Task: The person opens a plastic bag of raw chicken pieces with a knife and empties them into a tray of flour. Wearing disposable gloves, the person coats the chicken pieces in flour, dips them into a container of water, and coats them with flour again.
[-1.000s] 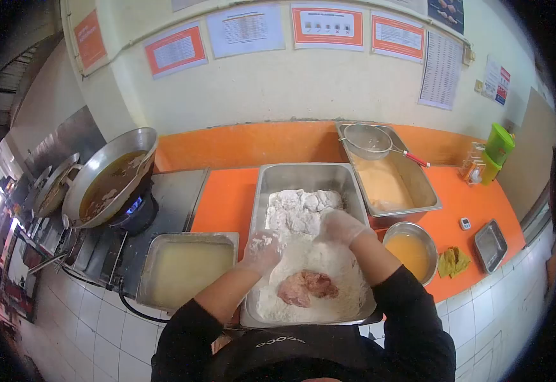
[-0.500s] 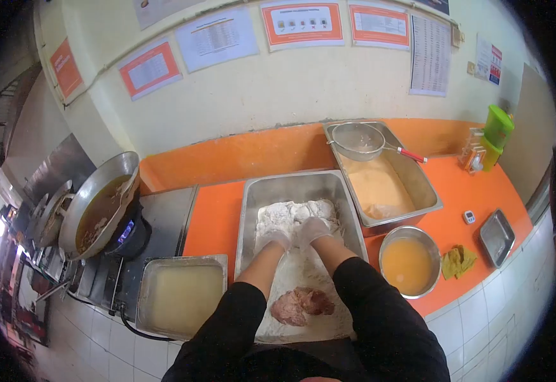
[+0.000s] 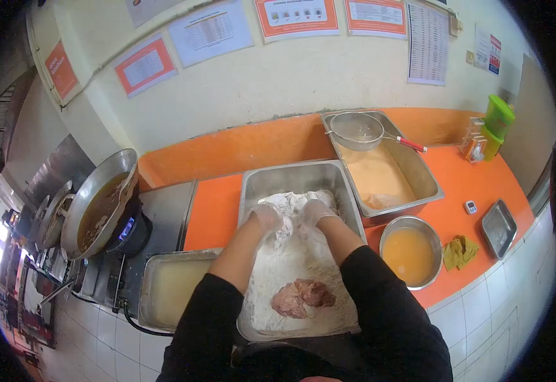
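Note:
Both my hands wear clear gloves and are inside a deep metal tray point(image 3: 250, 184) of white flour. My left hand point(image 3: 269, 219) is at the left side of a heap of flour-coated pieces point(image 3: 300, 200), its fingers curled at the floury mass. Beside it on the right, my right hand point(image 3: 315, 213) touches the same heap; its fingertips are partly hidden in flour. Nearer to me in the tray lies raw reddish meat point(image 3: 303, 298) on the flour, touched by neither hand.
Left stand a wok of oil point(image 3: 103, 207) over a blue flame and a pan of cloudy liquid point(image 3: 173, 286). Right are a deep tray of orange liquid point(image 3: 380, 172) with a strainer point(image 3: 357, 130) on it, a bowl point(image 3: 410, 253), a cloth point(image 3: 460, 252), a timer point(image 3: 470, 207) and a small tray point(image 3: 499, 229).
Compared with half a second ago, my hands have drawn slightly back toward me, with loose flour and coated pieces between them. The camera view has shifted a little.

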The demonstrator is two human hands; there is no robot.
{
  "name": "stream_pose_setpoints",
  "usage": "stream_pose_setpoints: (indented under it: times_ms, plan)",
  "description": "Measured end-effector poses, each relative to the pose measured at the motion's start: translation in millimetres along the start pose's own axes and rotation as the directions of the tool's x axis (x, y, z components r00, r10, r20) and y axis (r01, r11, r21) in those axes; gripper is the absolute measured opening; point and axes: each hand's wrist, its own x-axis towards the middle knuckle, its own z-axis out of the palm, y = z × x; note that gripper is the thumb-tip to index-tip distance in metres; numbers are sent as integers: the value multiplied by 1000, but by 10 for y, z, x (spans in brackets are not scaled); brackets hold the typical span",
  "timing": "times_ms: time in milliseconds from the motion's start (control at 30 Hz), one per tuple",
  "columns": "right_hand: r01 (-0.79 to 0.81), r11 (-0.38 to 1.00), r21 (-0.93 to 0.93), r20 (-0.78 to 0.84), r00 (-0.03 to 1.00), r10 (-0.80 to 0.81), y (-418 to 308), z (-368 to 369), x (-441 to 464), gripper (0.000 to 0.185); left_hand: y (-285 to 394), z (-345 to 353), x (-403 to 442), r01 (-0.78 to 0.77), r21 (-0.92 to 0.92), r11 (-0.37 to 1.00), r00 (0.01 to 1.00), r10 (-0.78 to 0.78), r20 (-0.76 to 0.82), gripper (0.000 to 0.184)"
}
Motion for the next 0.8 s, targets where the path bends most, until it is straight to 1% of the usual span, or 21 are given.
stream_pose_setpoints:
  times_ms: [67,100,167,200,267,300,367,400,467,500,533,600,667,700,733,767,800]
  plan:
    - [-20,995,101,-79,996,28,124,92,128,41,-61,-109,-188,169,-132,977,979,-181,-88,34]
    - [-23,989,147,-113,993,40,155,117,167,41,-99,-207,-314,76,-93,993,995,-81,-54,34]
    - [-167,973,158,-127,974,188,53,-64,51,38,-178,-373,-555,-114,-31,993,993,115,28,33]
    - [-237,958,164,-136,956,259,-22,-166,-26,37,-195,-364,-619,-103,-17,995,994,104,45,34]
    - [-143,990,3,-175,974,141,-239,-267,-105,32,-242,-384,-721,-80,16,997,995,79,68,35]
    - [-95,992,-81,-185,980,78,-336,-323,-151,30,-267,-424,-839,-34,-67,997,998,37,43,34]
    - [-187,982,-6,-186,965,183,-477,-517,-347,26,-318,-474,-1127,50,-237,970,999,-49,9,33]
    - [-235,972,31,-184,954,236,-509,-582,-398,24,-399,-420,-1191,-21,-256,967,1000,14,-26,32]
    - [-120,988,-102,-133,985,106,-384,-528,-289,23,-623,-266,-1346,-164,-277,947,985,141,-102,32]
    - [-59,985,-165,-104,994,42,-358,-537,-225,22,-676,-257,-1545,-202,-266,942,964,144,-224,29]
    - [41,972,-231,-77,995,-60,-439,-660,-228,21,-720,-268,-1780,-237,-251,939,928,143,-343,26]
    - [249,904,-347,7,965,-263,-632,-930,-303,19,-925,-168,-2106,-402,-432,807,849,152,-506,25]
    - [405,900,-161,-26,910,-414,-890,-1303,-538,16,-971,-147,-2414,-333,-523,785,844,1,-536,24]
    - [483,873,-66,-51,872,-486,-1015,-1419,-574,15,-934,-183,-2581,-173,-538,825,863,-136,-486,24]
    - [523,806,-276,-54,829,-556,-1145,-1446,-512,14,-942,-172,-2712,-4,-544,839,858,-277,-433,23]
    - [507,849,-152,-114,844,-524,-1309,-1484,-509,16,-1063,74,-2695,-89,-690,718,845,-312,-434,22]
    - [490,872,-20,-166,858,-486,-1500,-1550,-543,17,-1251,490,-2595,-175,-803,570,831,-352,-431,21]
